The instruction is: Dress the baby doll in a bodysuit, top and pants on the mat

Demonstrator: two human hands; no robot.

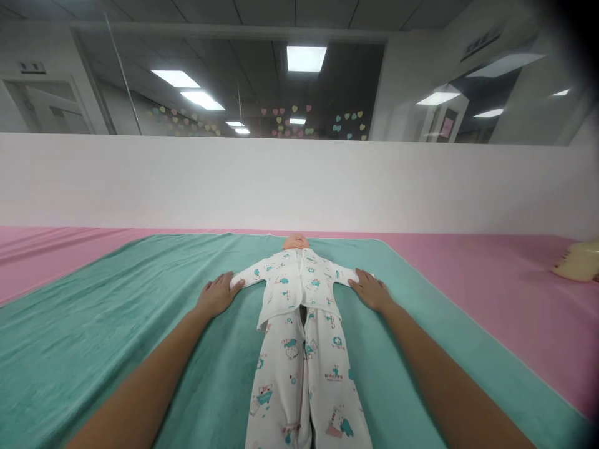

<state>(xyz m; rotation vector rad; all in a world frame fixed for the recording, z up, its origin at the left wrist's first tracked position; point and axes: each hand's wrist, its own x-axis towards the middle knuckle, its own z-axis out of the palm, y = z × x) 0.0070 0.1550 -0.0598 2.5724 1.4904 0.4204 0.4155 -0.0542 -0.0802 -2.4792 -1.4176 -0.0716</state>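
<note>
A baby doll [296, 242] lies on its back on a green blanket [140, 312], its head at the far end. It wears a white printed jacket [285, 284] and white printed pants [281, 380], with both sleeves spread out sideways. My left hand [218, 295] rests at the end of the sleeve on the left, fingers stretched out and thumb apart beside the cuff. At the opposite sleeve end, my right hand [372, 290] lies flat with fingers extended, touching the cuff. The doll's own hands are not visible. The jacket's front edges meet near the middle, parting at the hem.
Beneath the blanket is a pink covering [477, 280]. A low white wall [299, 181] runs along the far side, with glass above it. A pale yellow object [579, 262] sits at the right edge, partly cut off.
</note>
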